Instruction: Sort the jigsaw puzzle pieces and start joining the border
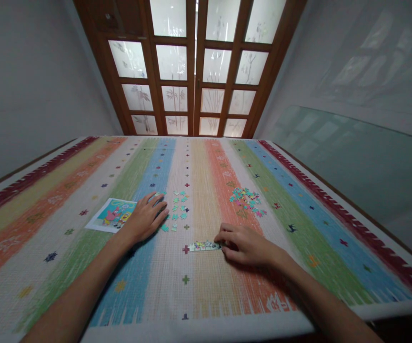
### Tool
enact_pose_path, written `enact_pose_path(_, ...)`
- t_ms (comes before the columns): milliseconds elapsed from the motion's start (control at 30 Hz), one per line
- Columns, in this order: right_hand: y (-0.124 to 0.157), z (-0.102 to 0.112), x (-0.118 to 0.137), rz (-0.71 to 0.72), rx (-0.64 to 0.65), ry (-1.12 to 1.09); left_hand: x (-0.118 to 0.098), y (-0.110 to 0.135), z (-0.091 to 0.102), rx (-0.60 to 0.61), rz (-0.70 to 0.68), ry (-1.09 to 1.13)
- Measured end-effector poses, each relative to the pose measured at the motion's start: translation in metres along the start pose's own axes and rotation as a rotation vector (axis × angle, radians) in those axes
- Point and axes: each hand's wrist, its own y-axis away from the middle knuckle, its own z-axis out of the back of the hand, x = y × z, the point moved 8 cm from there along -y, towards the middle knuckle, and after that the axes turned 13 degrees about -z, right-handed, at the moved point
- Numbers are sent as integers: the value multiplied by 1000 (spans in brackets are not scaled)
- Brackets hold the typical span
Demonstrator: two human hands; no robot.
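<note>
A joined strip of jigsaw pieces (203,246) lies on the patterned cloth near me. At its right end, my right hand (245,244) has its fingers curled and pinched on a jigsaw piece, mostly hidden by the fingertips. My left hand (146,218) rests with fingers outstretched, palm down, between a picture card (115,213) and loose jigsaw pieces (175,208) set out in rough columns. Its fingertips are beside the leftmost pieces, and the hand covers the card's right edge. Cartoon figures on blue show on the card.
A heap of jigsaw pieces (246,200) sits farther off to the right, on the orange and white stripes. The striped tablecloth (198,190) covers the table. Beyond stand wooden doors with glass panes (175,62); a glass panel (356,166) leans along the right wall.
</note>
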Motion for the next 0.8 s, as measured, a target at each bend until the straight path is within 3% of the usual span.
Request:
enact_pose_path(267,1,0,-1,-7,-7,-4,3,2,-6,57,25,-10)
enact_pose_path(800,0,0,-2,-15,9,-27,7,3,-6,58,28,-7)
